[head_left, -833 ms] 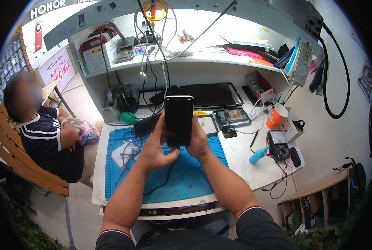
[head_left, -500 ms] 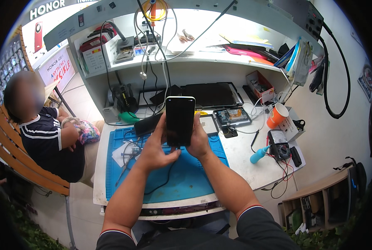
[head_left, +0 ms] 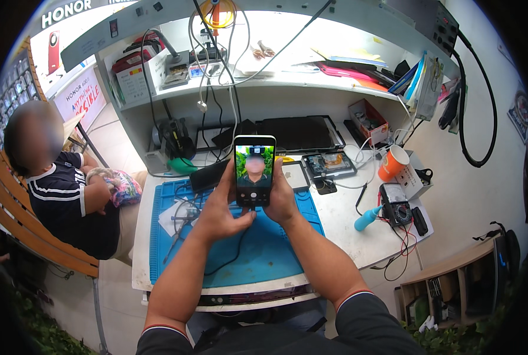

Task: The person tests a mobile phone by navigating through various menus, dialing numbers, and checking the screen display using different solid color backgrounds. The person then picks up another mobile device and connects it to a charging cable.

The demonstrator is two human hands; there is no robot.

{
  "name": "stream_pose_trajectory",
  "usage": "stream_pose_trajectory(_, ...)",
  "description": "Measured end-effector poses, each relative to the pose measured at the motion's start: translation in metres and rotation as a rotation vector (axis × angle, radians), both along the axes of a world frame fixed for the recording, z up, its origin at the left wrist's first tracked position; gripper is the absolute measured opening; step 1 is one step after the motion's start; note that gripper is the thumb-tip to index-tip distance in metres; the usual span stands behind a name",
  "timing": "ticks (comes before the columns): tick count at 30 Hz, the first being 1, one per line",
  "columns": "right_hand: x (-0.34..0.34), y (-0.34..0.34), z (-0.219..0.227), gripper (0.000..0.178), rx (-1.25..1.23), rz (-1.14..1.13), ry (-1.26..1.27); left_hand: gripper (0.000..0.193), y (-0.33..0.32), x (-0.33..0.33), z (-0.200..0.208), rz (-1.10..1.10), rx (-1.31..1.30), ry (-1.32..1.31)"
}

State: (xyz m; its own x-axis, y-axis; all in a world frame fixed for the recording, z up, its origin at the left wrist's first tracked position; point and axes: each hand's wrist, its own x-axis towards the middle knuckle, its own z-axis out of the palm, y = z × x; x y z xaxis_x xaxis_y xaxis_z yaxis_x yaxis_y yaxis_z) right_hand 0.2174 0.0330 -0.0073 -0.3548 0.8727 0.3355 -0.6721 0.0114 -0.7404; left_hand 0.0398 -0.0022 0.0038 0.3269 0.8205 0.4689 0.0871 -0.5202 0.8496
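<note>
- White capital lettering runs along the dark sign [head_left: 66, 13] at the upper left; a white placard [head_left: 82, 97] below it carries dark and red slanted print.
- A white box [head_left: 133, 84] on the shelf bears small lines of print, too small to read, with a patch of colour; a round emblem [head_left: 520, 111] shows on the wall at the far right.
- The phone [head_left: 254, 170] is between the two hands, raised in front of the blue mat [head_left: 270, 257] on the white tabletop [head_left: 344, 216].
- The left hand [head_left: 222, 214] curls around the phone's left edge, its thumb reaching across near the lower end.
- The right hand [head_left: 282, 201] closes against the right edge, fingers along the side; both hands have hold of the phone and nothing else that shows.
- The phone stands upright with its screen toward the wearer, black-framed with a pale rim.
- Its screen is lit: a person in a dark top before bright green leaves, and a pale round button on a black band underneath.
- A dark cable [head_left: 235, 255] trails over the mat below the phone; whether it is plugged in, I cannot tell.
</note>
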Motion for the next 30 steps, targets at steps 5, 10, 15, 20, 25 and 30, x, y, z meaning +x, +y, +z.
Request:
stream_pose_trajectory(5,-0.002,0.000,-0.001,0.076,-0.032,-0.025,-0.006,0.121,0.002,-0.002,-0.005,0.021,0.036,0.015)
stream_pose_trajectory(10,-0.001,0.000,-0.002,0.075,-0.048,-0.031,-0.005,0.121,0.000,-0.001,-0.001,0.020,0.012,0.014)
stream_pose_trajectory(15,-0.002,0.003,-0.004,0.076,-0.028,-0.004,0.001,0.121,0.002,-0.002,-0.003,0.027,0.025,0.011)
stream_pose_trajectory(20,-0.005,0.004,-0.004,0.076,-0.085,0.100,0.101,0.124,0.007,-0.007,-0.009,0.005,-0.062,-0.017)
stream_pose_trajectory(25,-0.003,0.010,-0.013,0.079,-0.121,0.058,0.074,0.124,0.018,-0.006,-0.018,-0.010,-0.092,-0.002)
stream_pose_trajectory(30,-0.011,0.008,-0.010,0.079,-0.050,0.100,0.048,0.119,0.007,-0.008,-0.011,-0.002,-0.093,-0.050)
